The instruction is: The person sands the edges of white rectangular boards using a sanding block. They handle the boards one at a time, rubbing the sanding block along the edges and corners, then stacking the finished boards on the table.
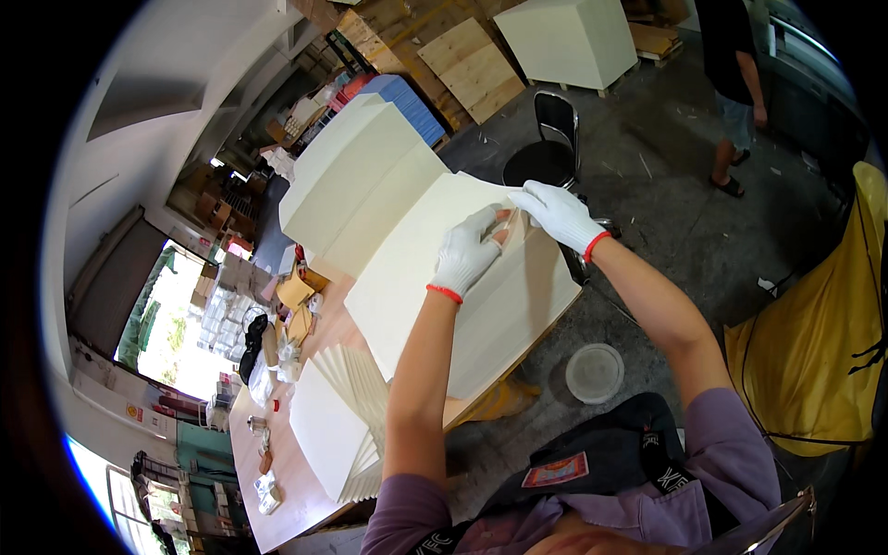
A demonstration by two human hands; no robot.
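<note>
Both my hands wear white knit gloves with red cuffs. At the far right part of a stack of cream-white sheets (435, 240) on the table, my left hand (469, 250) is curled, its bare thumb and fingertip showing at the raised sheet edge. My right hand (558, 217) is beside it, fingers bent together over the far corner of the sheets. Between the hands a thin, shaded wedge shows, apparently a lifted sheet edge; its details are too small to tell. Nearer me, a fanned pile of white sheets (324, 416) lies left of my left forearm.
A taller stack of cream sheets (370, 176) stands beyond the table (268, 518). Past the right hand is a black chair (546, 157). A white bucket (595, 374) stands on the floor, and a yellow cover (814, 342) hangs at right. Another person (731, 83) is at far right.
</note>
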